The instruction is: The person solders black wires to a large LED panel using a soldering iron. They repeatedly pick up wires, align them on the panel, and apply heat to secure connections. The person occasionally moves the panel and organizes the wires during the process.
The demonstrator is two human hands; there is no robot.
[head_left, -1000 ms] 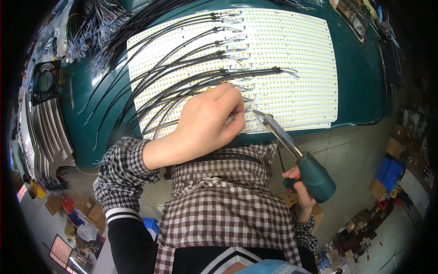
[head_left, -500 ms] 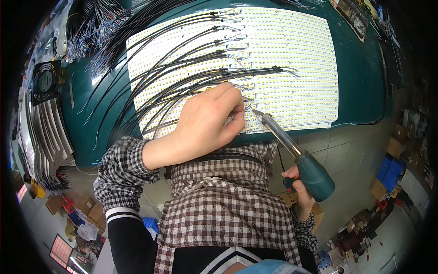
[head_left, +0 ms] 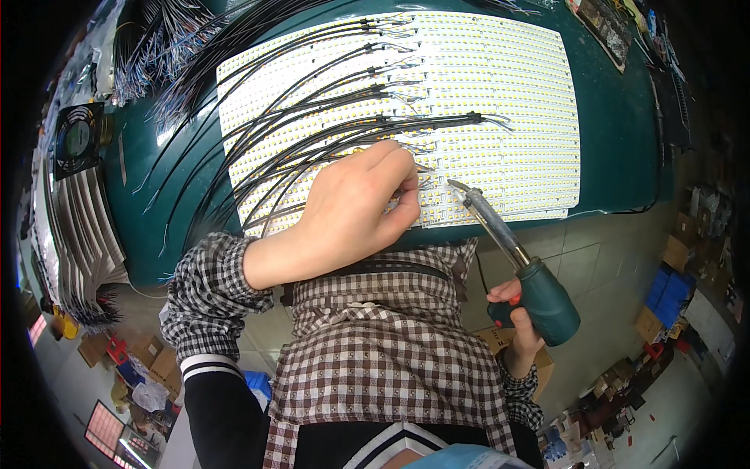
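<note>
My left hand (head_left: 355, 203) is closed in a pinch at the near middle of a white LED panel (head_left: 508, 86), where a black cable's thin wire ends poke out past the fingertips. The hand covers most of that cable. In my right hand (head_left: 522, 324) is a dark green soldering gun (head_left: 548, 301) with a red trigger. Its bare metal tip points up and left, just right of my left fingertips, over the panel. Several black cables (head_left: 289, 113) with stripped ends fan out leftward across the panel.
A green table mat (head_left: 617, 156) lies under the panel. At the far left stand a bundle of loose wires (head_left: 164, 47), a black square fan (head_left: 78, 141) and a stack of white strips (head_left: 82, 227). A tray-like dark board (head_left: 600, 31) lies at the far right.
The soldering gun has shifted right and slightly up, its tip drawing away from my left fingertips. My left hand has stayed in place.
</note>
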